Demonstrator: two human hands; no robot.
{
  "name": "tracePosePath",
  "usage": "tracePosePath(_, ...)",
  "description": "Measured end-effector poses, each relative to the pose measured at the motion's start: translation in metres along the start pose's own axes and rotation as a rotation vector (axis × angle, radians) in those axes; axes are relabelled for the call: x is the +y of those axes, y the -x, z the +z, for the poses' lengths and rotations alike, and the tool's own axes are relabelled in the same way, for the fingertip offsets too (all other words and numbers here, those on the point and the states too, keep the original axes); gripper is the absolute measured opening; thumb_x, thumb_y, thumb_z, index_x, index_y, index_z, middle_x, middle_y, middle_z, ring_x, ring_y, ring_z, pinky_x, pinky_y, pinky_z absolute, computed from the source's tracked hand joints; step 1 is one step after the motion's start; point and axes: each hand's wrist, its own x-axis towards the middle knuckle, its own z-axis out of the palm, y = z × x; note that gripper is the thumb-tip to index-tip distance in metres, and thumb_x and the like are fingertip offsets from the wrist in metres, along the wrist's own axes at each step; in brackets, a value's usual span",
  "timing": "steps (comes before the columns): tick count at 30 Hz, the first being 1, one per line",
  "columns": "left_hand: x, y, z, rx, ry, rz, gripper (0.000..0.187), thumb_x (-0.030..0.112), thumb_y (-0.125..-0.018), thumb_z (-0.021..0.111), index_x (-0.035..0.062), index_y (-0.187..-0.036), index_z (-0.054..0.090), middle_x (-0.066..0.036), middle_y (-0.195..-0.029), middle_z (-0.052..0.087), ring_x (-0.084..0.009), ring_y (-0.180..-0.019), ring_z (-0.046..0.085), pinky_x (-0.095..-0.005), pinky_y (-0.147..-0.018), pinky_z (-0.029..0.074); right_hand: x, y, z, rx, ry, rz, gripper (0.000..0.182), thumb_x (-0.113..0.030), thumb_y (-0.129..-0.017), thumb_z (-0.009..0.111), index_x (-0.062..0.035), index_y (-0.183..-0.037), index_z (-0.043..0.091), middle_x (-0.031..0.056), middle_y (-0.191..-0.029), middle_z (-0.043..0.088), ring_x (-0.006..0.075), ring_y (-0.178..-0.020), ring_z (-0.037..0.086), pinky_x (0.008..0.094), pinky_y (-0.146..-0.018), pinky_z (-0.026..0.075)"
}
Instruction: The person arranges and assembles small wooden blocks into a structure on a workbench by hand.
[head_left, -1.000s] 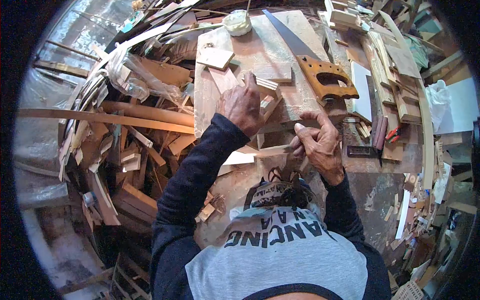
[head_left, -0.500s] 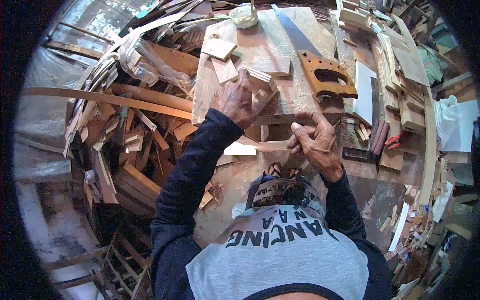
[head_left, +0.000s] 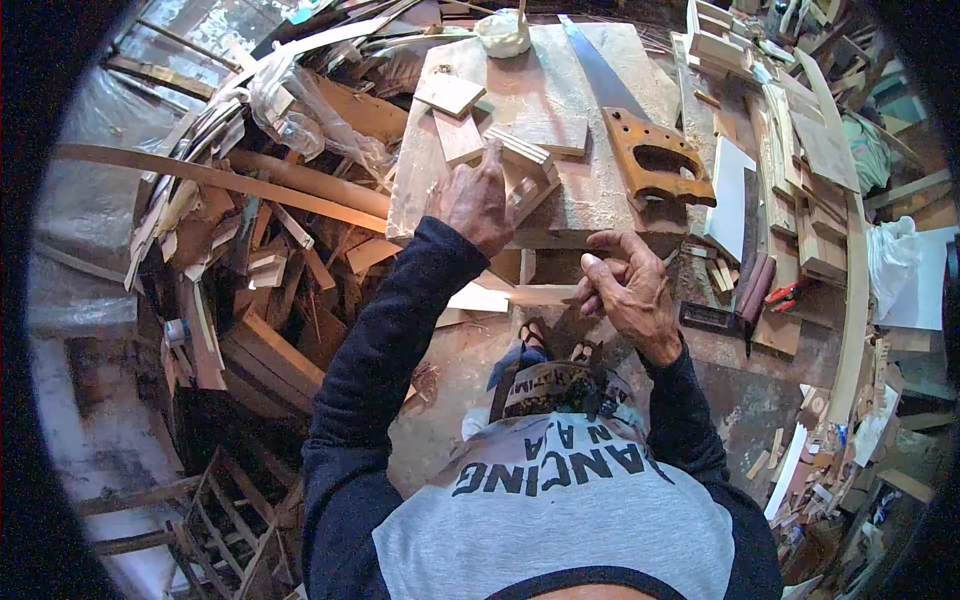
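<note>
My left hand (head_left: 478, 205) is closed around the near left side of a small wooden piece with stacked, layered strips (head_left: 523, 150), on the worktable board. Its index finger lies along the piece's left edge. My right hand (head_left: 632, 295) hovers off the board's front edge with fingers curled in and thumb towards the fingertips; anything between them is too small to make out. A handsaw (head_left: 655, 160) with a brown wooden handle lies to the right. Beside the held piece are a flat wooden block (head_left: 550, 133) and small overlapping boards (head_left: 452, 95).
The sawdust-covered board (head_left: 415, 185) carries a pale lump-like pot (head_left: 502, 35) at its far edge. Scrap wood (head_left: 290, 260) is heaped on the left. A dark metal square (head_left: 712, 318), red-handled pliers (head_left: 784, 296) and long strips (head_left: 853, 300) lie right.
The view has shifted slightly, and the layered wooden piece under my left hand appears turned a little. My right hand keeps nearly the same curled pose.
</note>
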Motion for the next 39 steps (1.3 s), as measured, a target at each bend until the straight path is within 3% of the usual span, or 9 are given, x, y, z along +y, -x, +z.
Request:
tracePosePath(8,0.009,0.003,-0.008,0.004,0.055,0.022,0.072,0.022,-0.081,0.07,-0.0082,-0.136,0.034,-0.029,-0.083,0.067,-0.0441,-0.078,0.068,-0.0511,-0.07,0.055,0.0,0.0,0.004,0.021,0.026,-0.005,0.026,-0.012,-0.097,0.058,0.0027,-0.118,0.053,0.0094,-0.071,0.068,0.0106,-0.055,0.062,0.0242,-0.05,0.05)
tracePosePath(14,0.018,0.001,-0.01,-0.032,-0.03,-0.008,0.071,0.017,-0.077,0.072,-0.0079,-0.132,0.036,-0.027,-0.084,0.068,-0.0429,-0.082,0.069,-0.0511,-0.072,0.055,-0.002,0.0,0.005,0.007,0.044,-0.015,0.022,-0.012,-0.097,0.058,0.0016,-0.113,0.055,0.0082,-0.071,0.068,0.0102,-0.055,0.062,0.0242,-0.05,0.049)
tracePosePath(18,0.016,0.008,-0.006,0.029,-0.075,0.048,0.081,0.017,-0.077,0.066,-0.0101,-0.143,0.027,-0.021,-0.077,0.066,-0.0399,-0.074,0.067,-0.0489,-0.066,0.053,0.009,-0.005,0.004,-0.004,0.078,-0.078,0.02,-0.013,-0.097,0.059,0.0012,-0.11,0.056,0.0076,-0.072,0.068,0.0098,-0.056,0.062,0.0236,-0.051,0.049)
tracePosePath(24,0.029,0.03,-0.02,0.056,0.06,0.163,0.086,0.005,-0.074,0.065,-0.0096,-0.146,0.02,-0.02,-0.075,0.067,-0.0402,-0.069,0.066,-0.0499,-0.065,0.054,-0.002,-0.003,0.012,0.087,0.057,-0.085,0.02,-0.011,-0.093,0.059,0.0013,-0.109,0.058,0.0111,-0.081,0.071,0.0161,-0.07,0.069,0.0309,-0.062,0.055)
tracePosePath(26,0.023,0.04,-0.017,0.108,0.154,0.346,0.086,0.003,-0.073,0.062,-0.015,-0.145,0.018,-0.026,-0.068,0.063,-0.0427,-0.064,0.065,-0.0501,-0.063,0.054,0.0,-0.004,0.016,0.155,0.159,-0.266,0.024,-0.009,-0.091,0.06,-0.0004,-0.113,0.059,0.0121,-0.089,0.07,0.0176,-0.077,0.07,0.0326,-0.069,0.055)
tracePosePath(27,0.034,0.044,-0.03,-0.017,0.13,0.275,0.087,0.002,-0.071,0.059,-0.0165,-0.144,0.016,-0.027,-0.068,0.063,-0.0436,-0.063,0.065,-0.0515,-0.062,0.053,0.001,-0.005,0.017,0.187,0.21,-0.357,0.026,-0.008,-0.089,0.061,-0.0012,-0.115,0.059,0.0125,-0.092,0.07,0.0183,-0.081,0.07,0.0335,-0.073,0.056)
tracePosePath(30,0.04,0.053,-0.032,-0.092,0.101,0.2,0.086,0.002,-0.077,0.065,-0.003,-0.148,0.016,-0.016,-0.084,0.071,-0.0397,-0.074,0.067,-0.0494,-0.068,0.053,0.006,-0.01,0.012,0.078,0.369,-0.522,0.036,-0.005,-0.085,0.063,-0.0037,-0.121,0.058,0.0135,-0.101,0.068,0.0217,-0.091,0.069,0.035,-0.082,0.054)
tracePosePath(34,0.039,0.057,-0.036,-0.136,0.123,0.167,0.083,0.005,-0.08,0.064,-0.002,-0.148,0.016,-0.016,-0.085,0.071,-0.0395,-0.079,0.067,-0.0497,-0.071,0.052,-0.007,-0.003,0.02,0.063,0.212,-0.466,0.036,-0.005,-0.085,0.063,-0.0038,-0.12,0.06,0.0131,-0.103,0.068,0.0258,-0.096,0.067,0.0363,-0.086,0.052)
tracePosePath(39,0.037,0.062,-0.041,-0.133,0.085,0.179,0.082,0.006,-0.081,0.065,0.0018,-0.149,0.02,-0.016,-0.089,0.071,-0.0394,-0.084,0.067,-0.048,-0.076,0.052,-0.011,-0.01,0.014,0.039,0.435,-0.719,0.028,-0.005,-0.084,0.066,-0.0035,-0.112,0.064,0.0129,-0.102,0.068,0.0248,-0.095,0.067,0.0351,-0.085,0.052)
